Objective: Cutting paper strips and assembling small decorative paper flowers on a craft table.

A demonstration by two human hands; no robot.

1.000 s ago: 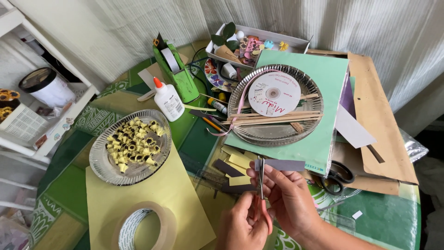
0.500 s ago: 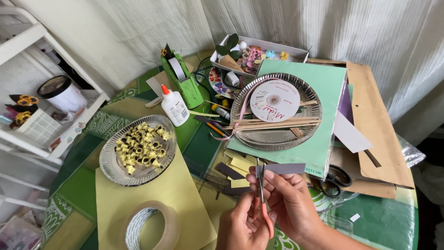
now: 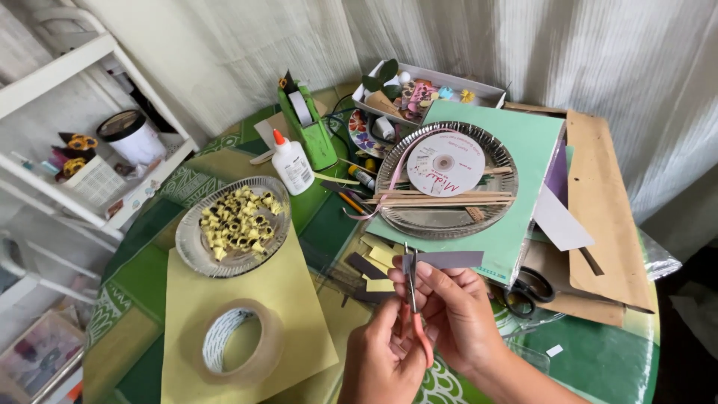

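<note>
I see the right hand (image 3: 464,318) pinching a grey paper strip (image 3: 449,259) low over the desk (image 3: 598,359), its fingers clenched at the strip's near end, while the left hand (image 3: 385,359) grips small red-handled scissors (image 3: 413,299), blades upright against the strip. The strip looks light, thin and floppy, so I'd hold it close beside the blades.

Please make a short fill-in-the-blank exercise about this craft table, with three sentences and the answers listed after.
1. The right hand pinches a grey paper strip against a thin ____ with a red handle.
2. The glass bowl holds small rolled ____ paper coils.
3. The tape roll lies on a yellow sheet, while the glue bottle has an ____ cap.

Missing words: tool; yellow; orange
</note>
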